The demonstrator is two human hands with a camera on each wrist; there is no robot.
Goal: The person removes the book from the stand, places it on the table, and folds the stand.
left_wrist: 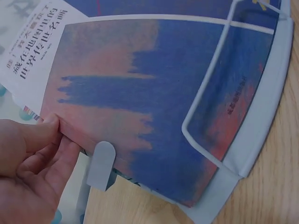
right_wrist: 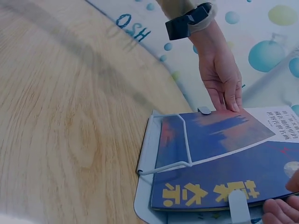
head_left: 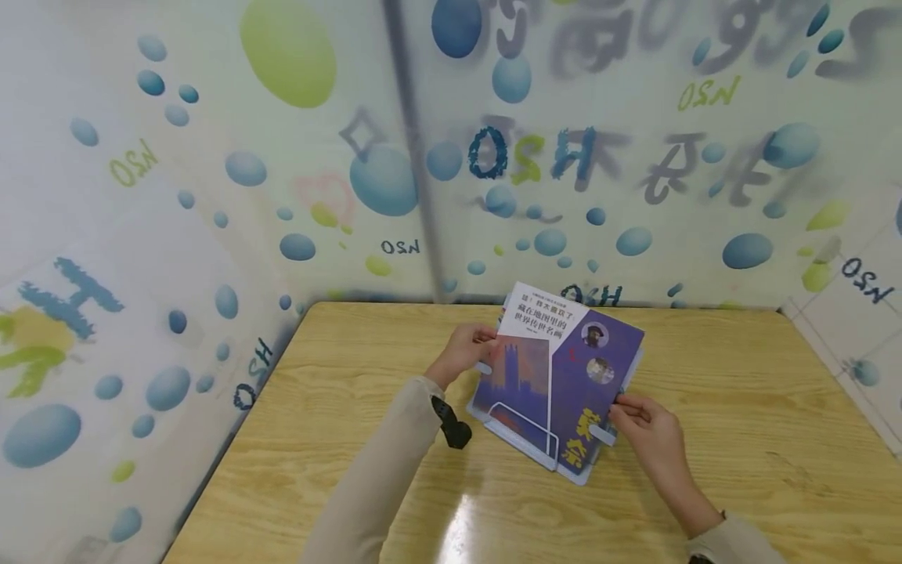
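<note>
A purple-and-white book (head_left: 521, 368) with a painted tower on its cover leans on a pale blue-grey book stand (head_left: 519, 446). A wire bracket (left_wrist: 205, 84) crosses the lower cover. Small side clips (left_wrist: 102, 161) overlap both edges of the book. My left hand (head_left: 465, 352) pinches the book's left edge above a clip, thumb on the cover and fingers beneath. On the opposite side, my right hand (head_left: 651, 431) holds the right edge between thumb and fingers, close to the other clip (right_wrist: 239, 205). Only the fingertips of that hand show in the right wrist view.
The stand is on a light wooden table (head_left: 352, 352). Behind and at the left are pale walls (head_left: 338, 157) printed with blue and green drops and letters. Black straps (head_left: 451, 423) sit on the wrists.
</note>
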